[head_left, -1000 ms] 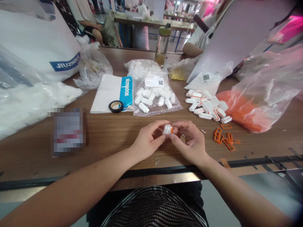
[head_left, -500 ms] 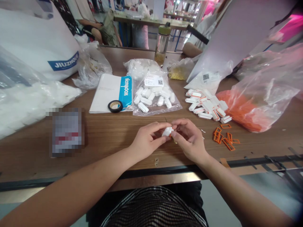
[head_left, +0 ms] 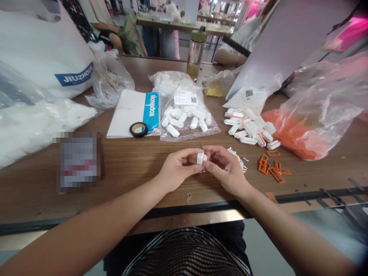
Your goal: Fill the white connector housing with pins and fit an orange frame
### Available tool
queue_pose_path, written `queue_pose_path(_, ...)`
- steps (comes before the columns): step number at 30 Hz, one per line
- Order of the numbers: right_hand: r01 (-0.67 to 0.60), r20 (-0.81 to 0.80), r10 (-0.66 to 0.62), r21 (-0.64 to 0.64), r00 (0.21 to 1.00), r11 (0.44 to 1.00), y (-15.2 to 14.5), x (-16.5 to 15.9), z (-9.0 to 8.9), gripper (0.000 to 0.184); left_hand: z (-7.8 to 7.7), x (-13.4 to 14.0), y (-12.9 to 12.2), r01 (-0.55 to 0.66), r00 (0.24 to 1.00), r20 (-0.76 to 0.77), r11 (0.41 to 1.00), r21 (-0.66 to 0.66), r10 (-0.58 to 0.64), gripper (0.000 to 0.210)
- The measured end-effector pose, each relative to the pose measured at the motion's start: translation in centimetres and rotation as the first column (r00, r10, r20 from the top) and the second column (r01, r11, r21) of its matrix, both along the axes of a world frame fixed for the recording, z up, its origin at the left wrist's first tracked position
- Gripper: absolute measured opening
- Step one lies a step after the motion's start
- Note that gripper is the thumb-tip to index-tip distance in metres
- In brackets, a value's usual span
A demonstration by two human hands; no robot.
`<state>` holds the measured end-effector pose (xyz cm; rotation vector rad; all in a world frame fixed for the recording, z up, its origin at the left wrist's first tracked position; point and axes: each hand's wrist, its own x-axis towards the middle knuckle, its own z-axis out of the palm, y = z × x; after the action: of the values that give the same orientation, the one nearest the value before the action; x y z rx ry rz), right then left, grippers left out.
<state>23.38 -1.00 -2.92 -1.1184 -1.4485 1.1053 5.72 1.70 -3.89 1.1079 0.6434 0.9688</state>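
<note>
Between my two hands is a small white plastic casing with an orange edge (head_left: 201,158), held above the wooden table. My left hand (head_left: 179,166) pinches its left end between thumb and fingers. At its right end, my right hand (head_left: 224,163) has thumb and fingertips closed on the same casing. A thin dark pin-like tip sticks up just beyond the fingers; what it belongs to is hidden. Tiny white pieces (head_left: 238,159) lie scattered behind my right hand. Farther right are several orange rectangular frames (head_left: 277,172) and a pile of white-and-orange casings (head_left: 253,128).
A clear bag of white casings (head_left: 186,115) lies ahead, beside a notebook (head_left: 123,115) carrying a black tape roll (head_left: 138,129). A bottle (head_left: 196,53) stands behind. An orange-filled bag (head_left: 304,134) is at right; a large white sack (head_left: 37,46) is at left. People sit beyond the table.
The white casing has been turned between my fingers, so its orange edge shows more upright. My right hand has shifted slightly, uncovering more tiny white pieces behind it.
</note>
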Motion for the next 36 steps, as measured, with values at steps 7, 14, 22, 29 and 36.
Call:
queue_pose_path(7, -0.012, -0.019, 0.012, 0.017, 1.000, 1.000, 0.1, 0.0, 0.4, 0.028, 0.3, 0.0, 0.2, -0.044, 0.999, 0.010, 0.995, -0.090, 0.045, 0.036)
queue_pose_path(14, -0.040, -0.015, 0.040, 0.016, 0.999, 0.999, 0.2, -0.2, 0.3, 0.030, 0.6, -0.1, 0.3, -0.079, 0.995, 0.048, 0.981, -0.178, 0.089, 0.037)
queue_pose_path(22, -0.060, -0.038, 0.060, -0.004, 0.997, 0.998, 0.2, -0.3, 0.2, 0.028, 0.6, -0.1, 0.2, -0.101, 0.994, 0.023, 0.973, -0.207, 0.108, 0.039)
queue_pose_path(29, -0.025, -0.034, 0.025, -0.005, 0.999, 1.000, 0.3, -0.2, -0.1, 0.027, 1.0, 0.0, 0.0, -0.090, 0.995, 0.033, 0.974, -0.208, 0.099, 0.039)
queue_pose_path(36, -0.004, 0.004, 0.004, -0.040, 1.000, 0.999, 0.6, 0.1, 0.2, 0.016, 0.2, -0.3, 0.5, -0.051, 0.993, 0.088, 0.966, -0.253, 0.076, 0.040)
